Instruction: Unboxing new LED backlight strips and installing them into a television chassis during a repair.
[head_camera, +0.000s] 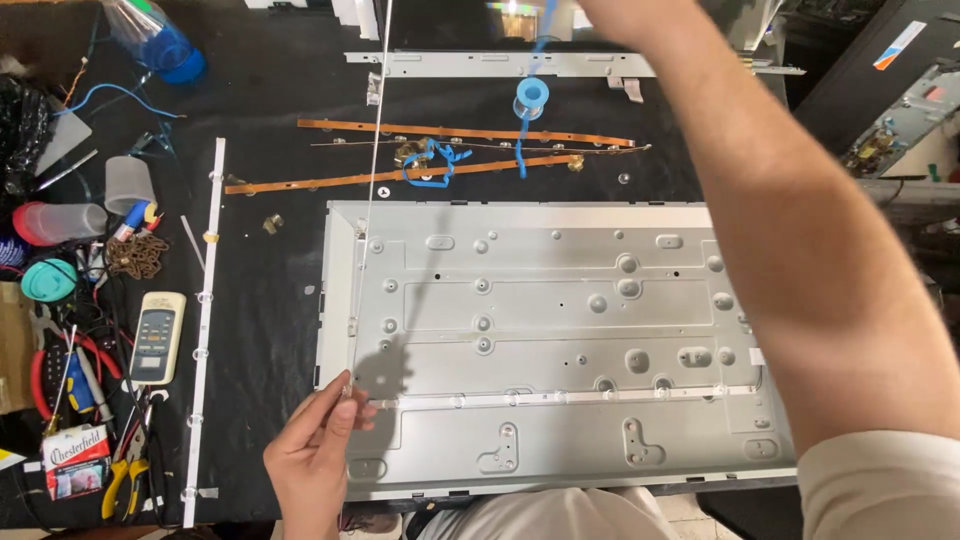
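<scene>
Thin white strip (365, 200) — left hand (315, 455) pinches it.

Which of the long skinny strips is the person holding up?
The white strip standing nearly upright, pinched at its bottom by the left hand. The other white one and the orange ones lie flat on the table.

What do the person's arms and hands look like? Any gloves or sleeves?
No gloves: the left hand is bare, with no ring or watch showing. The right arm is bare and a little hairy, with a short cream sleeve at the top. The right hand is out of view.
</scene>
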